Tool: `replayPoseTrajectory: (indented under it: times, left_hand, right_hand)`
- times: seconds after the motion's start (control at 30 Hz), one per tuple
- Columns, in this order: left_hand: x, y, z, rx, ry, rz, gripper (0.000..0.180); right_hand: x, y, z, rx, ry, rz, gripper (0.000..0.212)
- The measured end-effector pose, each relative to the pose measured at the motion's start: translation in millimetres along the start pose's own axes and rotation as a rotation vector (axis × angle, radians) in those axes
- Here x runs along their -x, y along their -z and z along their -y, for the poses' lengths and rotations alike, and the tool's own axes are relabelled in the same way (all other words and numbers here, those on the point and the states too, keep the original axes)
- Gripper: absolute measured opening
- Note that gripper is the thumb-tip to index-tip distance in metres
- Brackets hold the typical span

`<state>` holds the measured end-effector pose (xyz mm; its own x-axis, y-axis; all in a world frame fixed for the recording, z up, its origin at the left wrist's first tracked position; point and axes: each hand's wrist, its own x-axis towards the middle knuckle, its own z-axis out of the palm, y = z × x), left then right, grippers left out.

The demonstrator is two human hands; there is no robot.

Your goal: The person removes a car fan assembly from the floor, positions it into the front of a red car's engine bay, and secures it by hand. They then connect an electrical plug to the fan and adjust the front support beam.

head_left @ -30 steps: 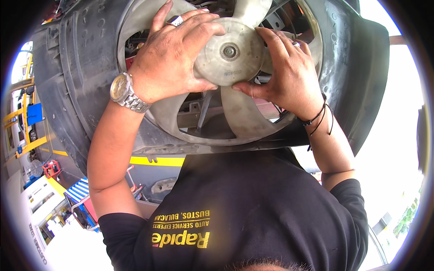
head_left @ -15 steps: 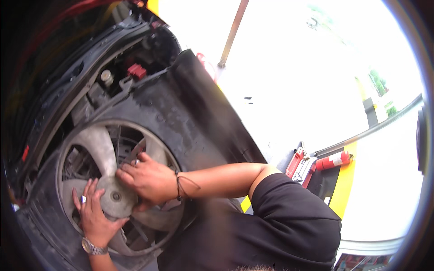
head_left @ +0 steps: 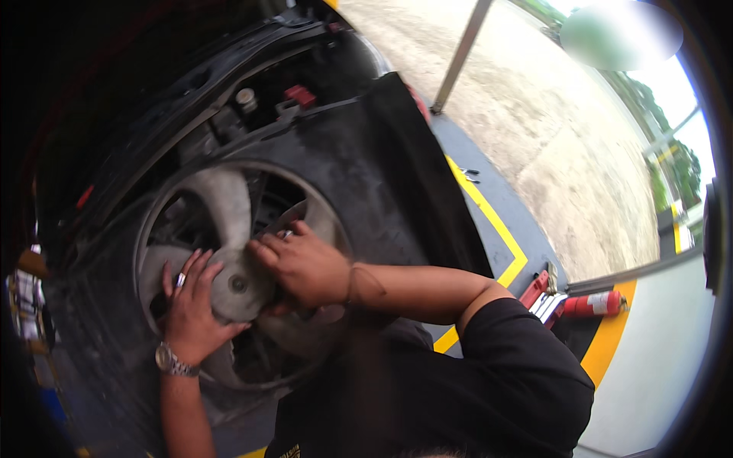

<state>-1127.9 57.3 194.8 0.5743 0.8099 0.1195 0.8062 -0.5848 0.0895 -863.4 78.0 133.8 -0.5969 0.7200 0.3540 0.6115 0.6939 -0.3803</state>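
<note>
A grey radiator fan [head_left: 225, 210] with broad blades sits inside the round opening of a black fan shroud [head_left: 355, 175]. My left hand [head_left: 195, 313], wearing a ring and a metal watch, grips the left and lower edge of the round hub [head_left: 240, 287], fingers along one side and thumb below. On the hub's right side my right hand [head_left: 301, 267] is closed, its bent fingers gripping the rim; a thin dark cord circles that wrist. What the right fingertips and thumb press on underneath is partly hidden.
Behind the shroud lies a car's engine bay with a red cover [head_left: 300, 96] and a pale cap [head_left: 246, 98]. To the right are a red fire extinguisher [head_left: 594, 304], an open red tool case [head_left: 539, 293], a post [head_left: 462, 57] and a yellow floor line [head_left: 492, 220].
The view has shifted, so the car and fan appear farther right and higher, and the picture is darker. Both hands keep their hold on the hub, with no clear turn of the fan.
</note>
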Motion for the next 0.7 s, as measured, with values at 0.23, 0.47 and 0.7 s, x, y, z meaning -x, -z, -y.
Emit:
replayPoseTrajectory:
  times: [0.23,0.47,0.7]
  left_hand:
    - [31.7,21.6,-2.3,-0.036,0.034,-0.1,0.097]
    - [115.9,47.8,-15.5,-0.096,0.298,-0.216,0.066]
    - [199.9,-1.1,-77.9,0.896,0.37,-0.719,0.027]
  right_hand:
    - [-2.5,39.5,-0.8,-0.078,0.038,-0.004,0.087]
    - [-27.1,69.7,-13.5,-0.193,0.067,-0.147,0.057]
    - [-131.1,70.3,-53.0,0.001,0.113,-0.25,0.054]
